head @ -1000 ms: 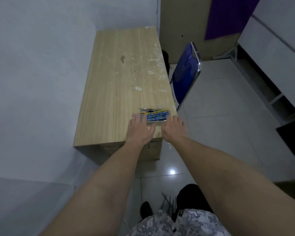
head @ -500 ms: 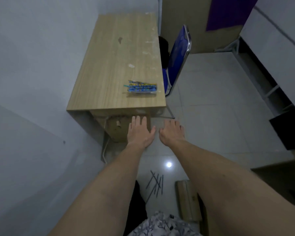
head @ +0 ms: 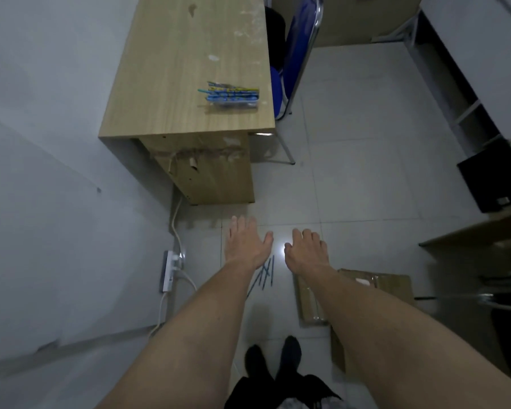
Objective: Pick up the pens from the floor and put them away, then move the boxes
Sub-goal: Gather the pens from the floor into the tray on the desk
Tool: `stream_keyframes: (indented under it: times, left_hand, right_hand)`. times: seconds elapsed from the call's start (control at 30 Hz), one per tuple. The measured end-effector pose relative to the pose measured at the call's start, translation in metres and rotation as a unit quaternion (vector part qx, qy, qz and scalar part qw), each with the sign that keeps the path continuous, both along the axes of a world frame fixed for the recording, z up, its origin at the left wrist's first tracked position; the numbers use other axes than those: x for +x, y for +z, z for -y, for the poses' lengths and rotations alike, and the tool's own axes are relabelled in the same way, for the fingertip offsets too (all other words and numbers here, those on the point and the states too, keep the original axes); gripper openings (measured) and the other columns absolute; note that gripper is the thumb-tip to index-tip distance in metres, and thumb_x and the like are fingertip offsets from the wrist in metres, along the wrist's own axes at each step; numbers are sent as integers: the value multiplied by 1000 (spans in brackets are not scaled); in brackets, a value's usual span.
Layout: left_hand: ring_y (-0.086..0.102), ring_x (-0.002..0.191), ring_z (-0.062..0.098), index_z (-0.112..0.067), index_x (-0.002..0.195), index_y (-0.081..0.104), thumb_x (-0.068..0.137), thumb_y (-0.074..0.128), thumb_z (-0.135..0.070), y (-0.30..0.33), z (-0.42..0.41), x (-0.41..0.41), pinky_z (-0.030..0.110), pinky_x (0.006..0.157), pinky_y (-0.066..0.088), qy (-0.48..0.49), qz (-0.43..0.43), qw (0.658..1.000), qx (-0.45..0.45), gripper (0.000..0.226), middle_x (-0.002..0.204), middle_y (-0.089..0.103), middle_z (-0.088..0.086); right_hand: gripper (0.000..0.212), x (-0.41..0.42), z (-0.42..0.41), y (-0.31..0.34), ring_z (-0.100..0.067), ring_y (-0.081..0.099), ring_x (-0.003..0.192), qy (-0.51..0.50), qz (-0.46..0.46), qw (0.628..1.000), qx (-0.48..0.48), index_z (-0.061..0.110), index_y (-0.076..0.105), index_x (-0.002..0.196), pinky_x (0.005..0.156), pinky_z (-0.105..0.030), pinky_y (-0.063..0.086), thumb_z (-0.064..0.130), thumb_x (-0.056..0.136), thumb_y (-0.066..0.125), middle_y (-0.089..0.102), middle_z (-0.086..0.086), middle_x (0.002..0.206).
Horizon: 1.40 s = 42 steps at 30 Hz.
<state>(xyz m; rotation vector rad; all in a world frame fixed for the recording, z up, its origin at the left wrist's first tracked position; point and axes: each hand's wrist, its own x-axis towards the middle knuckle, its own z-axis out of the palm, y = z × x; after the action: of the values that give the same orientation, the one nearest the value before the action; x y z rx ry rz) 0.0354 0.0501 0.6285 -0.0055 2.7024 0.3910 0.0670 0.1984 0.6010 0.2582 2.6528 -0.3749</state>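
Down on the pale tiled floor [head: 351,178], between my two forearms, a small scatter of thin dark pens [head: 264,274] lay crossed over one another, partly hidden behind my left wrist. They were not yet picked up, so I judged that part of the job unfinished. Up on the light wooden tabletop [head: 174,69], near its front right corner, a bundle of blue and yellow pens in a clear case [head: 230,95] sat put away; that share looked done.

My left hand [head: 244,243] hung above the floor pens with its fingers [head: 239,224] straight and slightly spread, gripping nothing. My right hand [head: 306,250] hovered just beside it, fingers [head: 307,234] loosely bent and also empty.

Just right of the floor pens, flat brown cardboard boxes [head: 375,286] lay on the tiles, partly under my right forearm; moving them looked not yet begun. Further out, a white power strip [head: 169,271] with its cable lay against the grey wall, and a blue chair with a chrome frame [head: 295,54] stood beside the tabletop.
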Motion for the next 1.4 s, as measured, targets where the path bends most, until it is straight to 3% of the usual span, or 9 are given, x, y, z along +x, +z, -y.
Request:
stream_keyframes:
  times: [0.17, 0.33, 0.73, 0.9, 1.07, 1.2, 1.4]
  left_hand:
    - [6, 150, 26, -15, 155, 19, 96, 29, -59, -56, 14, 14, 39, 122, 7, 6, 11, 1000, 10, 74, 162, 14, 10]
    - [6, 150, 27, -17, 154, 21, 96, 30, -59, -151, 24, 11, 42, 122, 10, 25, 16, 1000, 1, 72, 162, 15, 9]
    - [5, 150, 27, -18, 154, 19, 96, 34, -57, -481, 38, 11, 41, 121, 10, 40, 35, 999, -2, 72, 162, 14, 9]
    - [15, 147, 30, -16, 151, 25, 94, 45, -52, -584, 37, 16, 42, 117, 22, 32, 31, 999, -10, 70, 158, 24, 11]
    - [42, 123, 29, -14, 131, 40, 90, 59, -41, -651, 35, 16, 41, 97, 41, 17, 46, 999, -18, 52, 133, 45, 11]
    - [45, 121, 29, -18, 133, 38, 87, 66, -37, -700, 33, 6, 41, 95, 42, 16, 57, 998, -6, 57, 131, 45, 9]
    - [40, 119, 29, -18, 132, 43, 85, 70, -35, -744, 36, 1, 39, 94, 43, 16, 35, 999, -14, 56, 131, 40, 8]
  right_hand:
    - [45, 21, 10, -51, -27, 43, 119, 7, 7, 1000, -5, 15, 38, 139, 99, -41, 36, 37, 101, 32, 45, -10, 134]
    - [38, 17, 18, -150, -24, 44, 116, 10, 21, 1000, -8, 18, 41, 133, 94, -41, 39, 38, 102, 31, 45, -8, 131]
    - [37, 7, 29, -468, -31, 47, 112, 62, 22, 998, -16, 9, 43, 130, 84, -37, 41, 32, 102, 37, 47, -12, 124]
    - [34, 6, 30, -571, -30, 47, 113, 19, 36, 997, -62, 12, 44, 128, 86, -40, 42, 32, 102, 37, 47, -11, 123]
    - [29, -1, 34, -640, -29, 53, 105, -24, 50, 994, -94, 12, 45, 125, 81, -39, 45, 26, 100, 39, 51, -10, 116]
    - [23, -18, 37, -685, -29, 56, 104, -81, 58, 987, -129, 10, 48, 118, 84, -39, 48, 15, 97, 43, 55, -11, 116]
    - [14, -33, 31, -717, -28, 55, 97, -151, 29, 974, -168, 7, 49, 108, 72, -31, 41, 9, 95, 46, 54, -13, 110]
